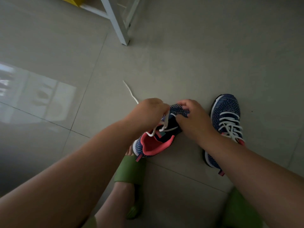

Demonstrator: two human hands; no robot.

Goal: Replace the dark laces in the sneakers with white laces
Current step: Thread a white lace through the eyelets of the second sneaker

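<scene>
A blue knit sneaker with a pink lining (154,143) is held above the floor, toe pointing away from me. My left hand (148,112) is closed on a white lace (165,123) threaded through its eyelets. One loose end of that lace trails over the tiles behind my left hand. My right hand (193,119) grips the sneaker's toe and right side. The second blue sneaker (226,119) lies on the floor to the right, laced with a white lace, its heel hidden behind my right forearm. No dark lace is in view.
The floor is grey tile (181,63). A white furniture leg (118,22) stands at the top centre. My feet in green slippers (130,168) rest just below the held sneaker and at the lower right.
</scene>
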